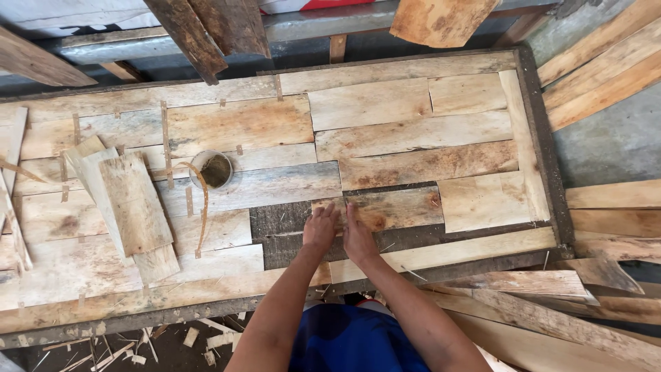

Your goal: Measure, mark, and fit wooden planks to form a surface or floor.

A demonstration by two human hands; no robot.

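Wooden veneer piece at frame centre wants seating flush, left hand and right hand pressing flat, side by side.

Premises are presenting as a rough woodworking workshop: thin veneer sheets are covering a framed counter, offcut planks are lying alongside, and splinters are littering the floor.
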